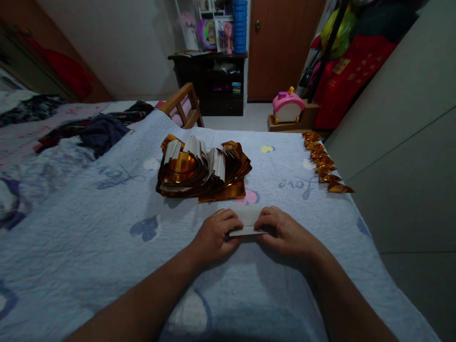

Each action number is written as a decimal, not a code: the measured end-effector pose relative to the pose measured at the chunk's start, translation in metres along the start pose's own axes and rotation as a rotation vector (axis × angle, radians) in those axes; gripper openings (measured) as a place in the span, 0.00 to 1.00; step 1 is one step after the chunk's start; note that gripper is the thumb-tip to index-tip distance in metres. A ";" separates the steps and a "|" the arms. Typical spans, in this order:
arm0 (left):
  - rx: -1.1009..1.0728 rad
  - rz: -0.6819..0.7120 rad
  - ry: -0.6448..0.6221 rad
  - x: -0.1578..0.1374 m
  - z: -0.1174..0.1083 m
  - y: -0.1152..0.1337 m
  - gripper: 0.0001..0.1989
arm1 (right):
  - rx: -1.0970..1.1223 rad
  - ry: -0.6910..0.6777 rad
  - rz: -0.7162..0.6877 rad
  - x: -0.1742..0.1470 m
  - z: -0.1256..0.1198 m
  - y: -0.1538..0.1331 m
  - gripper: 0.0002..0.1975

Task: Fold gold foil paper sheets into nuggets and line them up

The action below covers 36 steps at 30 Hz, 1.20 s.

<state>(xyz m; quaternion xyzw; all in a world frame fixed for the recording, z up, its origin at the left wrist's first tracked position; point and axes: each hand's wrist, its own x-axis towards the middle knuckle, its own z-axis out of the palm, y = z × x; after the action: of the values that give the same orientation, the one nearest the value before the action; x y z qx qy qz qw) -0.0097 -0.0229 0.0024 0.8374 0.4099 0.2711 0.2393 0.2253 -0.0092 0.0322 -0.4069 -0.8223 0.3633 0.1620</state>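
A sheet of paper [248, 216], pale side up, lies low over the bed with its near edge folded up. My left hand [218, 233] pinches its left end, thumb below and fingers on top. At the opposite end my right hand [283, 232] grips the sheet in the same way. Just beyond them sits a loose pile of gold foil paper sheets [185, 164], curled, with white backs showing. To the far right, a row of folded gold paper pieces [322, 161] runs along the bed's edge.
A light blue quilt [107, 247] with heart prints covers the surface. Bunched clothes [103, 133] lie at left. A wooden rail [183, 104] stands behind the far edge, and a pink toy [288, 107] rests on a box. A pale cabinet wall [409, 166] borders the right side.
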 end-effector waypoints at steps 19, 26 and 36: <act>-0.014 0.073 -0.006 -0.001 -0.004 0.000 0.10 | 0.041 0.062 0.104 -0.002 0.001 0.008 0.14; -0.080 -0.003 -0.002 0.000 -0.007 0.000 0.10 | 0.043 0.097 0.083 -0.001 0.004 0.015 0.14; -0.193 -0.170 -0.023 0.001 -0.011 0.001 0.08 | 0.026 0.147 0.193 0.000 0.005 0.012 0.15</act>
<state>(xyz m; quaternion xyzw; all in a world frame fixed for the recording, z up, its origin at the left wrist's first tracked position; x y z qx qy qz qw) -0.0161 -0.0212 0.0119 0.7758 0.4487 0.2783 0.3454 0.2290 -0.0066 0.0201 -0.5077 -0.7604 0.3571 0.1912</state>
